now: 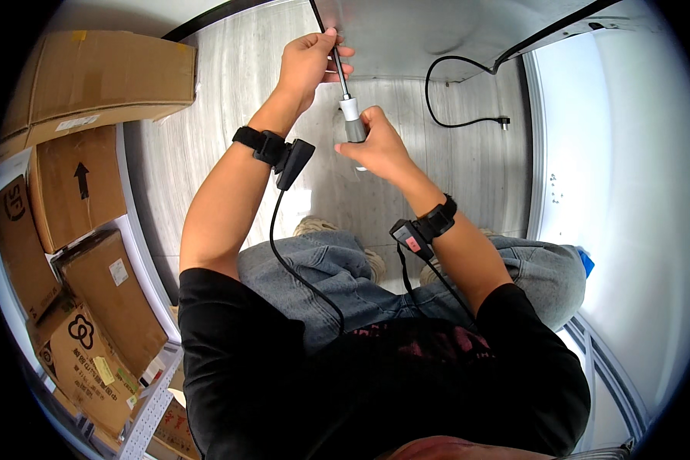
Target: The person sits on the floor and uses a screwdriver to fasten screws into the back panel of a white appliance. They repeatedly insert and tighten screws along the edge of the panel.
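Note:
A screwdriver (pixel 352 121) with a grey and white handle and a dark metal shaft points up and away from me. My right hand (pixel 376 142) is wrapped around its handle. My left hand (pixel 308 63) pinches the shaft higher up, near the tip, which reaches the underside of a pale grey panel (pixel 406 34) at the top. Both wrists carry black straps with small devices and black cables running down to my torso.
Several brown cardboard boxes (pixel 77 192) sit on a white shelf rack at my left. A black power cable with a plug (pixel 468 100) lies on the pale wood-look floor. A white surface (pixel 621 169) stands at my right. My knees in blue jeans are below.

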Demonstrator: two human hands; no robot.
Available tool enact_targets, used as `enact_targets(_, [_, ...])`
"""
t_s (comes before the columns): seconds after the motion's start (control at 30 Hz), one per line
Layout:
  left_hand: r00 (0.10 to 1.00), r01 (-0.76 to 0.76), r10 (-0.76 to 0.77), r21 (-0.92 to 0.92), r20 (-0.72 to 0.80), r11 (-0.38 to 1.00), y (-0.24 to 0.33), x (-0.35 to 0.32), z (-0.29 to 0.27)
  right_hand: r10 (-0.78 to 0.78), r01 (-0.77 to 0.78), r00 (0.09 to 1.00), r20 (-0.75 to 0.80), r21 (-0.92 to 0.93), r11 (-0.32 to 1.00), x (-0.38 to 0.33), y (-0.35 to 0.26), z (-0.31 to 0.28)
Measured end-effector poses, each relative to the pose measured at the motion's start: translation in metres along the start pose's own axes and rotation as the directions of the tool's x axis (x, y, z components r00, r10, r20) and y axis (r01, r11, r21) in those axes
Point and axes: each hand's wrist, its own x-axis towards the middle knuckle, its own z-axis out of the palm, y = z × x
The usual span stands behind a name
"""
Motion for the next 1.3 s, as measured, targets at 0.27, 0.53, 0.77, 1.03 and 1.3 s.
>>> enact_targets(0.27, [0.995, -0.035, 0.033, -0.014, -0.097, 0.999, -0.006, 0.003, 0.003, -0.031, 0.030, 0.998, -0.052, -0.019, 0.999, -0.010, -0.012, -0.003])
enact_targets(0.53, [0.994, -0.097, 0.091, -0.098, -0.066, 0.990, -0.015, 0.011, -0.002, -0.036, 0.050, 0.998, -0.058, 0.260, 0.964, -0.014, -0.012, 0.005])
enact_targets(0.77, [0.994, -0.091, 0.082, -0.151, -0.065, 0.984, -0.014, 0.011, -0.001, -0.087, -0.189, 0.958, 0.274, 0.828, 0.527, -0.015, -0.016, 0.000])
enact_targets(1.03, [0.999, 0.031, -0.017, -0.319, 0.049, 0.947, -0.018, 0.014, -0.002, -0.105, 0.137, 0.990, -0.093, 0.491, 0.860, -0.013, -0.008, 0.019])
enact_targets(1.3, [0.983, 0.116, -0.043, -0.420, 0.178, 0.900, -0.022, 0.017, -0.009, -0.108, 0.157, 0.975, -0.195, 0.256, 0.954, -0.012, -0.005, 0.016])
